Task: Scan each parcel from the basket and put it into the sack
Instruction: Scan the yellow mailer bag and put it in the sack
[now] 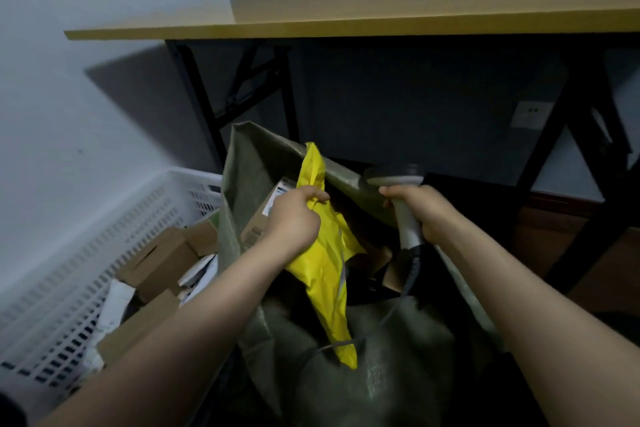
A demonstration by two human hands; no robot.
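There is one yellow parcel [329,274], one grey handheld scanner [394,177], one green-grey sack [381,374] and one white slotted basket [69,270], which holds at least three brown cardboard boxes [159,260] at the left. One more labelled box [263,211] lies inside the sack. The left hand [294,215] pinches the parcel's crumpled upper part, fingers curled tight, holding it over the sack's open mouth, while the right hand [426,211] is wrapped closed round the scanner's handle just beside it.
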